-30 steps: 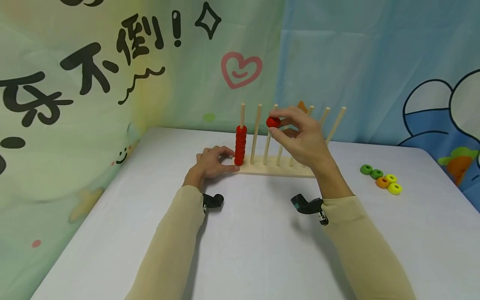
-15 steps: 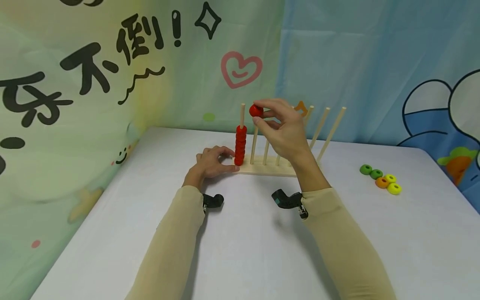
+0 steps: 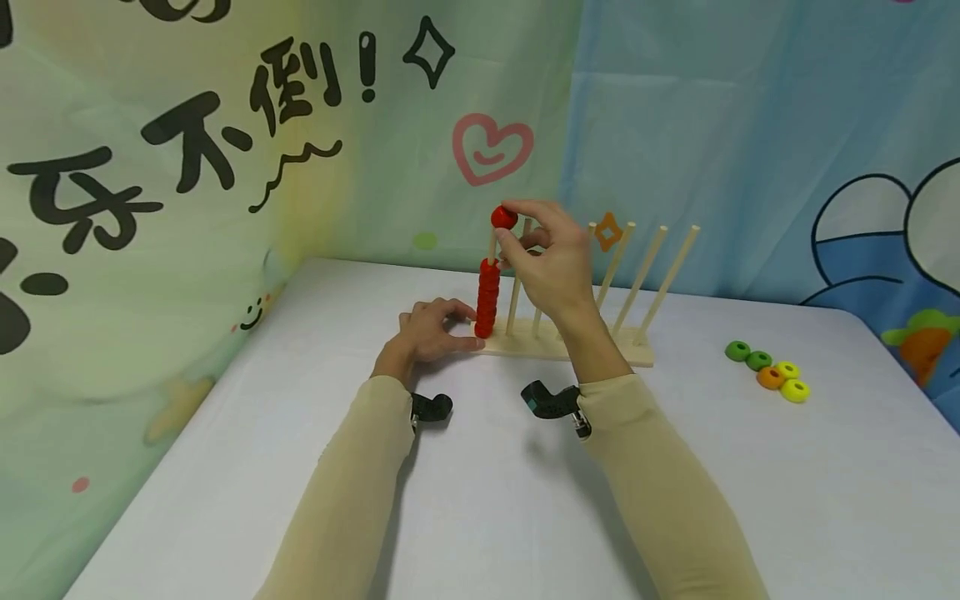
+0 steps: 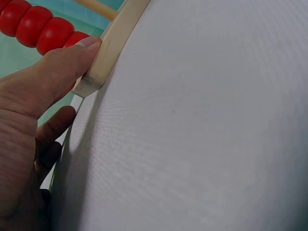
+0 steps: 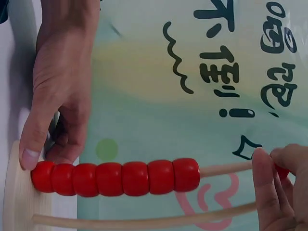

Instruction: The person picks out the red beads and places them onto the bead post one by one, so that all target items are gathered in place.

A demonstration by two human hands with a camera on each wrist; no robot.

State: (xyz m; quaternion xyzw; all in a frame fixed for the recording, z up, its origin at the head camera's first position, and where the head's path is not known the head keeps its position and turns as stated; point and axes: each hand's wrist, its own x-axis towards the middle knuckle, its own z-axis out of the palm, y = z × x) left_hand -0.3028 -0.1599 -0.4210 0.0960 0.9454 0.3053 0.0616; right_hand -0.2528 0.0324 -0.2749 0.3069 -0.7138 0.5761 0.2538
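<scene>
My right hand [image 3: 557, 262] pinches a red bead [image 3: 503, 217] between thumb and fingers at the top of the leftmost peg [image 3: 492, 247]. In the right wrist view that bead [image 5: 282, 172] is mostly hidden behind the fingers, so I cannot tell how far it is on the peg. Several red beads [image 3: 487, 298] are stacked lower on the same peg, down to the wooden base [image 3: 517, 347]. My left hand [image 3: 432, 330] holds the base's left end, its thumb [image 4: 72, 60] on the front edge beside the lowest bead.
Right of the stack, several bare pegs [image 3: 667, 283] rise from the base. On the white table [image 3: 480, 500] to the right lie two green beads [image 3: 759, 360], an orange bead [image 3: 770, 378] and two yellow beads [image 3: 795, 391]. A printed curtain [image 3: 675, 125] hangs behind.
The right hand has carried the red bead leftward from among the middle pegs to the top of the leftmost peg. The left hand stays at the base's end. The head view has shifted slightly.
</scene>
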